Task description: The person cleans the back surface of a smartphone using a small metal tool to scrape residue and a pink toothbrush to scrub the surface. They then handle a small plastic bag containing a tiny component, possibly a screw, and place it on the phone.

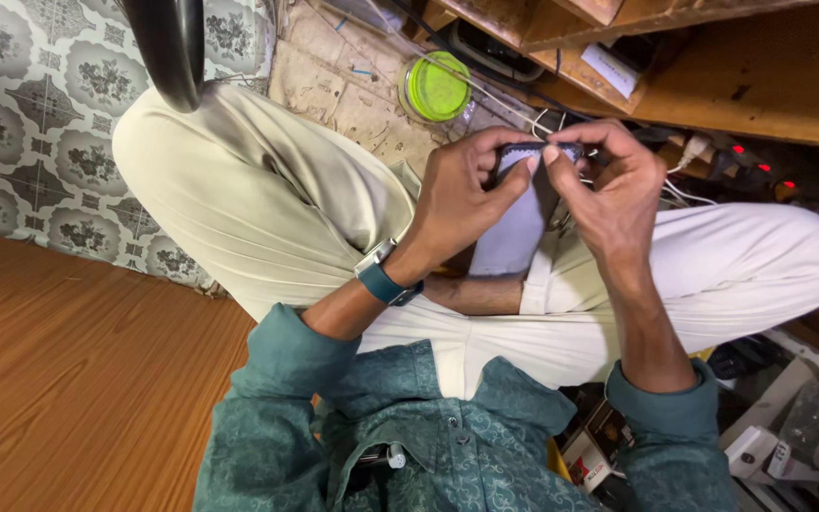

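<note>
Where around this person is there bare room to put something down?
The wooden floor left of the cream trousers is bare. Crowded: boxes at lower right, and cables and the green-lidded jar beyond the left hand, right hand and grey phone.

1. Left hand [462, 199]: raised over the lap, back toward the camera, fingers curled, thumb and forefinger tips pinched together at the top.
2. Right hand [613, 190]: level with the left, fingers arched and bent inward, fingertips meeting the left hand's tips.
3. Left wrist: bent slightly, forearm bare below a rolled sleeve.
4. Right forearm: bare, rising almost straight from the elbow.
5. Legs: crossed, knees spread wide.
</note>
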